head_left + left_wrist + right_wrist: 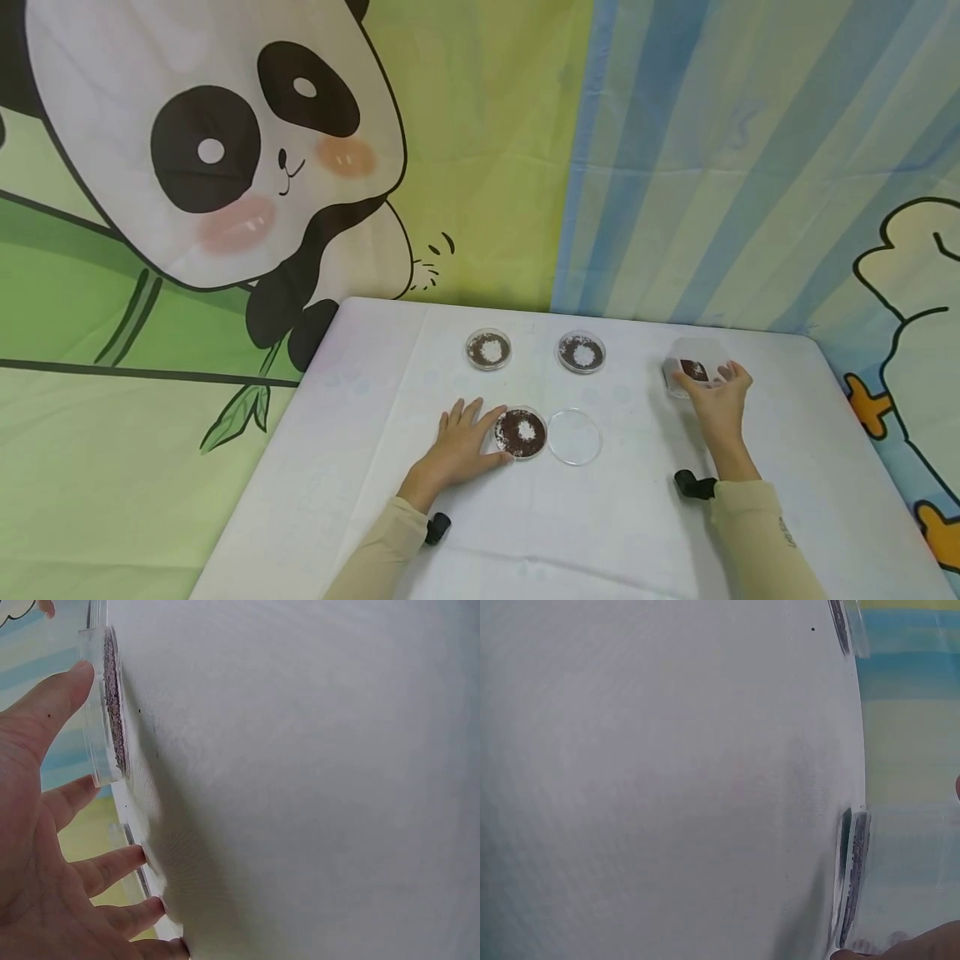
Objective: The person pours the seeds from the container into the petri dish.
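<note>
My left hand (459,452) spreads over the white table, thumb and index finger at opposite sides of a round clear petri dish (512,443). Dark brown granules with a white patch fill this dish. In the left wrist view the thumb lies against the clear side of the dish (97,742), and the other fingertips touch the cloth. Just right of it lies a clear round lid (575,437). Farther right, my right hand (722,412) grips a clear plastic box (701,348) with dark brown granules in it, between thumb and fingers.
Two more petri dishes, a left one (488,349) and a right one (581,352), stand toward the back, each with brown granules and a white centre. A white cloth covers the table (600,525). Behind it hangs a printed curtain (480,167).
</note>
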Tool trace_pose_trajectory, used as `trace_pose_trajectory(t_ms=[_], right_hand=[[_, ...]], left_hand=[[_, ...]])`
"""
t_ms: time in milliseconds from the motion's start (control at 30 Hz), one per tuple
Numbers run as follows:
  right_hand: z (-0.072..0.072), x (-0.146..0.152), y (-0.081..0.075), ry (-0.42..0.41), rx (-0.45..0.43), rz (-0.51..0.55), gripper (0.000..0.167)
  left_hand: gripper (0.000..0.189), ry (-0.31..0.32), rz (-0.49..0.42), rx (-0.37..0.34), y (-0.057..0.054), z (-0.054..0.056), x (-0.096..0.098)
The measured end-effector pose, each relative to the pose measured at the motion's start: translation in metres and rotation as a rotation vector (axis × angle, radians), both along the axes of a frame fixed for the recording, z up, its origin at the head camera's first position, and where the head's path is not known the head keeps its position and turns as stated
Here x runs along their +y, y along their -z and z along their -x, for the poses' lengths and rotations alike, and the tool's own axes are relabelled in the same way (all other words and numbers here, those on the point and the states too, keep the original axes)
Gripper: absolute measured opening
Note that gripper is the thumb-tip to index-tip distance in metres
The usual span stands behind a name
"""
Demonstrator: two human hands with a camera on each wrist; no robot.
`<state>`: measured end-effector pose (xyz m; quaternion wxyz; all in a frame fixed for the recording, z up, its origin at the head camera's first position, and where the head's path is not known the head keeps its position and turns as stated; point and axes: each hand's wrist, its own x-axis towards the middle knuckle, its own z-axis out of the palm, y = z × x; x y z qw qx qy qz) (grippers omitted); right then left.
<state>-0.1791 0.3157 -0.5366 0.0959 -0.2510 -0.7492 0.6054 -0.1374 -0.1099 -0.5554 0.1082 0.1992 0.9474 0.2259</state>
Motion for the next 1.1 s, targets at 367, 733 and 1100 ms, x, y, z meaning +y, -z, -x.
trace_pose_trajectory(t_ms=[367,733,1100], right_hand=[[0.003,0.005,0.004,0.056,-0.027,0.010,0.110],[0.002,0.008,0.006,0.057,0.046,-0.068,0.113],[-0.010,-0.009,-0.019,-0.009,0.194,-0.387,0.096]], left_hand=[[0.079,-0.003,-0.005,-0.014,-0.002,-0.001,0.001],[0.080,-0.012,-0.019,-0.017,-0.001,-0.001,0.001],[0.079,-0.016,-0.024,-0.015,0.000,-0.001,0.001]])
